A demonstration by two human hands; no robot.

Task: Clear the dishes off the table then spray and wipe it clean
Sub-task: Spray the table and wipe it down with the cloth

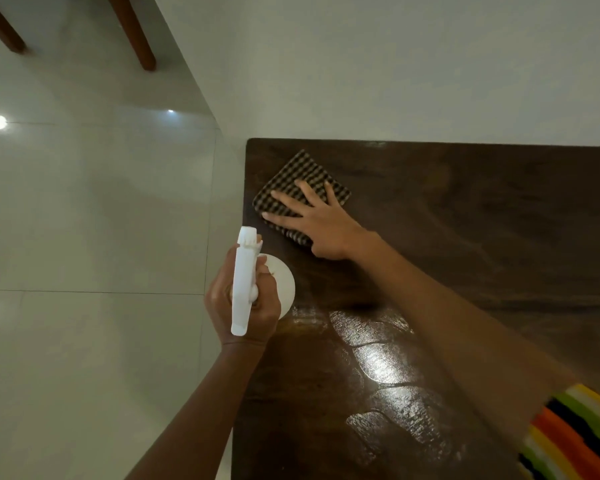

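Note:
A dark wooden table (465, 209) fills the right half of the head view, its far left corner near the wall. A folded brown-and-cream checked cloth (293, 174) lies flat near that corner. My right hand (312, 220) presses on it with fingers spread. My left hand (243, 299) grips a white spray bottle (245, 278) over the table's left edge, nozzle pointing away from me. The bottle's round white body shows just below the hand. Wet, shiny streaks cover the near part of the tabletop.
A pale wall (395, 64) runs along the table's far side. Glossy light floor tiles (84, 237) spread to the left. Two brown wooden furniture legs (132, 32) stand at the top left. A striped multicoloured sleeve (575, 434) shows at the lower right.

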